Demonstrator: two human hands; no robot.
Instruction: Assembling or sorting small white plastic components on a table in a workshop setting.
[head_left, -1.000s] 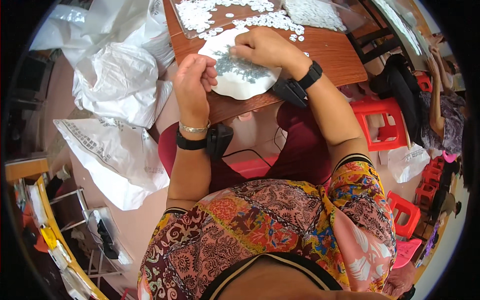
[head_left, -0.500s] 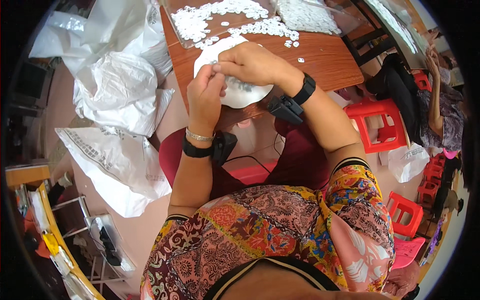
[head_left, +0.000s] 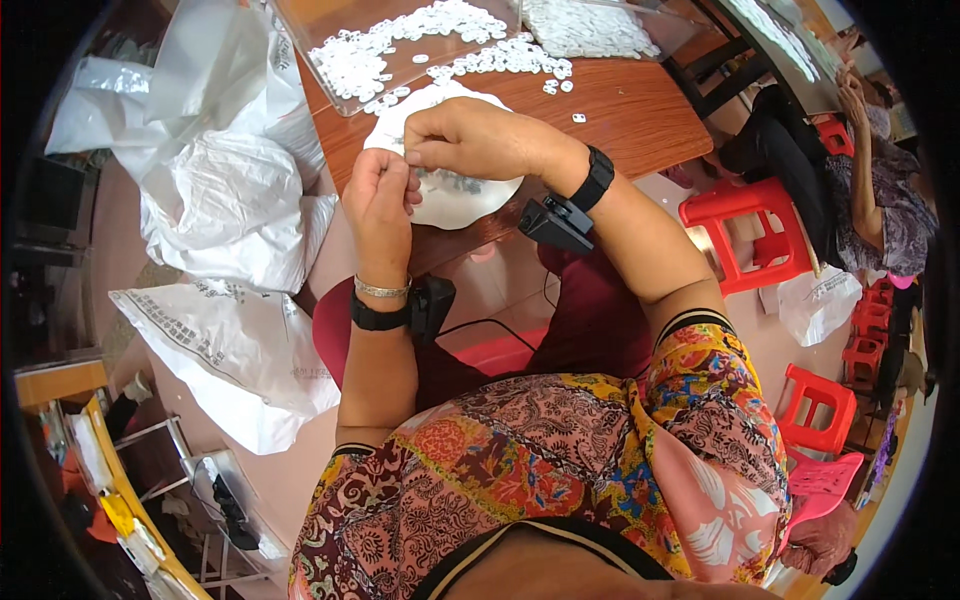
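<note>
My left hand [head_left: 380, 205] and my right hand [head_left: 468, 138] meet over a white wavy-edged plate [head_left: 455, 217] at the near edge of the wooden table. Both are closed, thumbs and fingers pinched, with their tips almost touching. Whatever they pinch is hidden or too small to name. Small grey pieces [head_left: 458, 184] lie on the plate, partly covered by my right hand. Beyond it spread many small white oval pieces with holes [head_left: 350, 68], some inside a clear shallow tray [head_left: 300, 55]. One loose white piece [head_left: 579, 118] lies farther right.
A clear bag of white pieces [head_left: 590, 28] sits at the table's back. Full white sacks [head_left: 225, 200] and a flattened sack [head_left: 230, 350] are on the floor to the left. Red stools [head_left: 745, 235] stand to the right, where another person [head_left: 868, 200] sits at a second table.
The whole view has shifted slightly, so the table and plate appear farther left. My hands keep their pinched pose over the plate, fingertips together.
</note>
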